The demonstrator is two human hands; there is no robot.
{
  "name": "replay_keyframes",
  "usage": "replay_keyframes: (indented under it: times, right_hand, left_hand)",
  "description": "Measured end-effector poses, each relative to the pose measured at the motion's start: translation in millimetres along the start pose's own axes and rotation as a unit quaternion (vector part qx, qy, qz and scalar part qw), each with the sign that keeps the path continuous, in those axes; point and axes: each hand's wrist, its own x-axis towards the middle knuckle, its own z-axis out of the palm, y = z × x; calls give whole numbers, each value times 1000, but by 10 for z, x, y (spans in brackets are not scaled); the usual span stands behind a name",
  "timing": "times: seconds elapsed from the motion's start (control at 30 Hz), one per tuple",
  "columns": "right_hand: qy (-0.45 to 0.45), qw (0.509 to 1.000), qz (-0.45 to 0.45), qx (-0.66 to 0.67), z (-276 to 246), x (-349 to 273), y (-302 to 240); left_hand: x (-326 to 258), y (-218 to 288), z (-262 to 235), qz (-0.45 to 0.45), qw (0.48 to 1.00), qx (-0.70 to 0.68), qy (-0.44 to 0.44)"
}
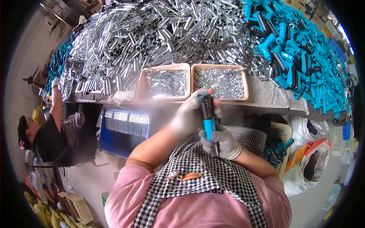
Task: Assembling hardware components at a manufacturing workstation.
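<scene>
Both of my hands, in grey-white gloves with some bare fingertips, hold one teal-and-black tool handle [208, 124] upright in front of my apron. My left hand [189, 116] is closed around its black upper part, slightly blurred. Lower down, my right hand [225, 143] grips the teal part, and a dark narrow piece sticks out below those fingers. Just beyond my hands, two pale pink trays sit side by side at the table's near edge. The left tray [143, 84] has thin metal rods in it, the right tray [246, 84] small shiny metal parts.
A heap of metal tubes [133, 41] covers the table, with teal-and-black handles [296, 64] piled at right. A blue bin [114, 141] of metal rods stands below left, a cream basket [283, 133] of teal parts and white sacks [310, 171] at right. Another person [53, 138] works at far left.
</scene>
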Motion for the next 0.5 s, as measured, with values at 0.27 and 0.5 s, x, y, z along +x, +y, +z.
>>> replay_keyframes:
  times: [0.27,0.5]
  right_hand:
    - [7,992,106,-68,-93,89,150]
    - [86,786,36,-611,-62,-161,-1194]
  left_hand:
    - [-94,-76,217,-194,950,182,163]
    - [-313,-153,-31,-192,959,166,124]
